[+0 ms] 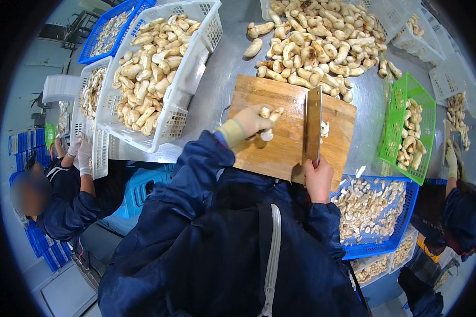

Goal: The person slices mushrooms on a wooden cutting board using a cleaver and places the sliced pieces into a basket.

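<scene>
My left hand [249, 121], in a pale glove with a yellowish cuff, holds a few thick-stemmed whole mushrooms [277, 114] above the left part of a wooden cutting board [261, 156]. A white cut face [267, 135] shows below its fingers. My bare right hand [319, 181] grips the handle of a cleaver [313, 126] at the board's near edge. The broad blade points away from me, its flat side seen at a slant. Small white mushroom pieces [324, 129] lie just right of the blade, partly hidden by it.
Whole mushrooms [309, 53] are heaped beyond the board on the steel table [212, 95]. A white basket [194, 77] stands left, a green basket [429, 115] right. A blue mesh tray [406, 216] of cut pieces sits near right. Co-workers [67, 194] work at both sides.
</scene>
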`<action>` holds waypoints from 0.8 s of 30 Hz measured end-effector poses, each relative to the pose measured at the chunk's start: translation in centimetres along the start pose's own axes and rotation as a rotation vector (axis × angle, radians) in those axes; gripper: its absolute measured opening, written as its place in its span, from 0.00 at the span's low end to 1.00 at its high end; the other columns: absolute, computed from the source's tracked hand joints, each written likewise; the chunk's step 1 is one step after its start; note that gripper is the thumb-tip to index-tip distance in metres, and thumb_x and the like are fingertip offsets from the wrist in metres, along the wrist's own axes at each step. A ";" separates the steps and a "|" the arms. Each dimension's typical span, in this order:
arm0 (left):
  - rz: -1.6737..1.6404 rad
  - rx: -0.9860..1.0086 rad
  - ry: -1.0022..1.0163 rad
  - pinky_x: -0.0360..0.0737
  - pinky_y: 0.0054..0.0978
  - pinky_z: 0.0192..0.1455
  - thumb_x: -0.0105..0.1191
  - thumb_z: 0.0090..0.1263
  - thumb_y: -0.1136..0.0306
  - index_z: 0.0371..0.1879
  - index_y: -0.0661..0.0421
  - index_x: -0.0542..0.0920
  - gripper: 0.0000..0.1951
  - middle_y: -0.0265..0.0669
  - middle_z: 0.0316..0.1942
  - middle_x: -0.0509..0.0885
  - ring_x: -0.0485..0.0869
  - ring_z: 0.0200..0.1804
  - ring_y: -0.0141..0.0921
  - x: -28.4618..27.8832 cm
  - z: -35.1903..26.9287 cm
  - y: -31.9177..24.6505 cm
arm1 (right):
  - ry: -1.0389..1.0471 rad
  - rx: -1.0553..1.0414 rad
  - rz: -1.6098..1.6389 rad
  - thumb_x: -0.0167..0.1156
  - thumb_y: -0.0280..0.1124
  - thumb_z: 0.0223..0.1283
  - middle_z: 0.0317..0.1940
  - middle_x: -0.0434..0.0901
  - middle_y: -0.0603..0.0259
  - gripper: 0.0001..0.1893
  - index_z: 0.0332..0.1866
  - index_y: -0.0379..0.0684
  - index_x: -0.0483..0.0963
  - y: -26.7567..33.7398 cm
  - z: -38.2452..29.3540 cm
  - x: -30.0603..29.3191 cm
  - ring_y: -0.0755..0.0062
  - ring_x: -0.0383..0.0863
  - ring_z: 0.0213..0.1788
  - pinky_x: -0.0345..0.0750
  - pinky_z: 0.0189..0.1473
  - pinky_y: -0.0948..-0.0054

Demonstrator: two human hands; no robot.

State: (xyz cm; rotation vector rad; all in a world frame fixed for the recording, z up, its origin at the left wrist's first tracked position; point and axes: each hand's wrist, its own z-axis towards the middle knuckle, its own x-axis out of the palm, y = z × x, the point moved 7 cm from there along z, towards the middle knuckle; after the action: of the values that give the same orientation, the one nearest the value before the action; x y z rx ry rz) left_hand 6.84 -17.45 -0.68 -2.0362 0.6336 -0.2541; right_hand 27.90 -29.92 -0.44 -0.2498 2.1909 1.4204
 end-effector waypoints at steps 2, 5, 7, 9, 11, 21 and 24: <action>-0.149 0.085 -0.130 0.78 0.24 0.39 0.59 0.61 0.73 0.54 0.59 0.74 0.21 0.33 0.37 0.81 0.80 0.38 0.25 -3.1 -2.6 -1.6 | 0.000 -0.024 -0.011 0.56 0.29 0.54 0.20 0.76 0.44 0.12 0.41 0.33 0.76 0.1 0.0 -0.3 0.45 0.78 0.25 0.73 0.31 0.57; 0.199 0.259 -0.497 0.73 0.18 0.31 0.54 0.61 0.79 0.53 0.57 0.77 0.19 0.27 0.31 0.78 0.76 0.31 0.20 -12.0 -9.4 -9.1 | 0.001 -0.039 -0.023 0.55 0.29 0.54 0.21 0.76 0.43 0.14 0.43 0.32 0.76 0.4 0.1 -0.6 0.43 0.78 0.26 0.73 0.31 0.56; 0.547 0.244 -0.870 0.77 0.23 0.37 0.55 0.57 0.80 0.56 0.56 0.75 0.24 0.36 0.36 0.81 0.79 0.35 0.27 -19.2 -13.8 -12.6 | 0.016 -0.041 -0.017 0.55 0.28 0.54 0.21 0.76 0.42 0.14 0.44 0.32 0.75 0.8 0.0 -0.4 0.43 0.77 0.26 0.73 0.31 0.56; 0.961 0.321 -1.088 0.73 0.34 0.57 0.64 0.52 0.71 0.62 0.57 0.68 0.34 0.52 0.54 0.76 0.76 0.56 0.45 -26.1 -16.3 -13.1 | 0.039 -0.038 -0.050 0.54 0.28 0.54 0.21 0.76 0.42 0.15 0.44 0.31 0.75 1.2 -0.1 0.2 0.42 0.78 0.26 0.73 0.31 0.55; 1.210 0.501 -1.193 0.71 0.33 0.61 0.63 0.57 0.69 0.68 0.55 0.61 0.37 0.51 0.58 0.75 0.74 0.60 0.40 -25.4 -16.3 -15.8 | 0.037 -0.083 -0.085 0.54 0.28 0.54 0.20 0.76 0.42 0.16 0.45 0.30 0.75 2.6 -0.3 0.1 0.43 0.78 0.25 0.73 0.31 0.56; 0.847 0.054 -0.718 0.74 0.38 0.57 0.60 0.57 0.56 0.54 0.56 0.74 0.27 0.48 0.51 0.79 0.77 0.54 0.47 -13.4 11.1 -7.5 | 0.015 -0.061 -0.164 0.54 0.28 0.54 0.18 0.76 0.43 0.16 0.46 0.28 0.74 2.3 -0.3 -0.4 0.46 0.79 0.23 0.74 0.29 0.57; 0.981 0.025 -0.760 0.77 0.38 0.52 0.57 0.61 0.61 0.49 0.56 0.77 0.19 0.47 0.49 0.80 0.80 0.49 0.45 -13.6 13.3 -6.8 | 0.020 -0.044 -0.140 0.54 0.29 0.54 0.18 0.75 0.44 0.15 0.44 0.29 0.75 2.7 -0.6 -0.3 0.46 0.78 0.23 0.74 0.29 0.57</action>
State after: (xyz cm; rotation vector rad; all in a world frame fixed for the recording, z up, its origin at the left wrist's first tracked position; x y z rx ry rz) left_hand 3.27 2.43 -0.88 -1.4047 1.0063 1.0183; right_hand 26.80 -29.29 2.07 -0.4262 2.1156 1.3956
